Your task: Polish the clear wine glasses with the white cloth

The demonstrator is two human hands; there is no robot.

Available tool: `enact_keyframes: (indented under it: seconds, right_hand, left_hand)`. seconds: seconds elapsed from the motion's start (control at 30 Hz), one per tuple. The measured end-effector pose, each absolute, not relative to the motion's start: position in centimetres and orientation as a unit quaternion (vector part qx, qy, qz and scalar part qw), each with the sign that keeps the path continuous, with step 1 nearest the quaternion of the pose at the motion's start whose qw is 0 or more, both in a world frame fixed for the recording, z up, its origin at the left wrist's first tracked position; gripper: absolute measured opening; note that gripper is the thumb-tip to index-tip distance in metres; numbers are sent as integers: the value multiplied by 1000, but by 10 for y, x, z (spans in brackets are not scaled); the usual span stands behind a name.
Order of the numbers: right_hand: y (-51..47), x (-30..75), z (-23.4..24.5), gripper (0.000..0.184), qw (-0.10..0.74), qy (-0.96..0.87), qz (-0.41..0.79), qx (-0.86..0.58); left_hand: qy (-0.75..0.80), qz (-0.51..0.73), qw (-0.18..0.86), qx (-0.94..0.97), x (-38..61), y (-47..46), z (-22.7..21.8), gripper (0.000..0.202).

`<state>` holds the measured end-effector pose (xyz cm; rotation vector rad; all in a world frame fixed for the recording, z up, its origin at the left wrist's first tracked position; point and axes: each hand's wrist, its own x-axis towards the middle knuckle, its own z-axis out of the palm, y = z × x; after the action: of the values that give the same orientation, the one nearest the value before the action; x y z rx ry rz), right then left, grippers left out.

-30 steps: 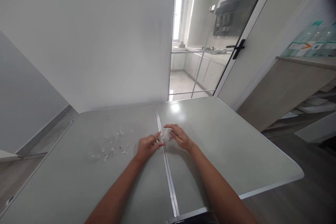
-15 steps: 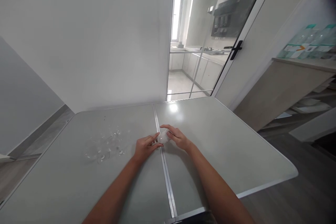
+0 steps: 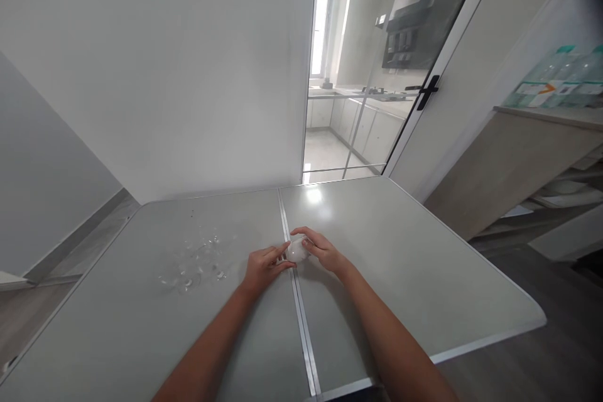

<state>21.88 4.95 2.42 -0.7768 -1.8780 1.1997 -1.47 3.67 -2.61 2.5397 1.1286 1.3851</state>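
Observation:
A small white crumpled wad, perhaps tissue [image 3: 298,250], lies on the grey folding table [image 3: 400,264] near its middle seam. My right hand [image 3: 323,251] curls over it with fingers closed on its right side. From the left, my left hand [image 3: 264,264] pinches the same wad with thumb and forefinger. A patch of spilled water droplets [image 3: 195,260] lies on the tabletop to the left of my left hand.
A metal seam [image 3: 301,326] runs down the table's middle. A white wall stands behind the table. Beyond it a glass sliding door [image 3: 424,91] opens onto a kitchen. At the right a wooden counter [image 3: 527,151] carries bottles [image 3: 556,78].
Both hands stay on the white wad at the seam, with only small finger shifts. The view has drifted slightly as my head moved.

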Motion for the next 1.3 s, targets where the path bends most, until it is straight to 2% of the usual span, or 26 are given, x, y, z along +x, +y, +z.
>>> enact_keyframes:
  seconds: [0.13, 0.27, 0.4, 0.53, 0.7, 0.77, 0.87, 0.93, 1.13, 1.3]
  right_hand:
    - [50, 218, 21, 40, 412, -773, 341, -341]
    - [48, 210, 23, 45, 451, -690, 448, -346]
    - [48, 209, 26, 50, 425, -667, 533, -301]
    - [51, 215, 23, 45, 406, -713, 485, -303]
    - [54, 221, 16, 39, 454, -740, 339, -363]
    - [53, 219, 17, 41, 464, -718, 365, -368]
    - [50, 212, 21, 49, 444, -674, 483, -339]
    - [49, 208, 24, 54, 431, -665, 519, -319]
    - [53, 210, 19, 46, 424, -702, 473, -323]
    - [57, 218, 11, 37, 459, -715, 387, -357]
  left_hand:
    - [373, 455, 14, 808, -16, 39, -29, 53]
    - [384, 456, -2, 803, -17, 41, -31, 53]
    - [377, 452, 7, 808, -17, 41, -32, 54]
    - [372, 457, 44, 807, -16, 40, -33, 54]
    - [378, 447, 44, 810, -15, 40, -32, 55]
    - [381, 448, 26, 809, -15, 41, -32, 54]
    - [381, 449, -3, 808, -15, 41, -32, 52]
    - [380, 448, -11, 809, -15, 41, -32, 52]
    - [372, 449, 19, 812, -15, 39, -31, 54]
    - [372, 441, 33, 816, -13, 39, -31, 53]
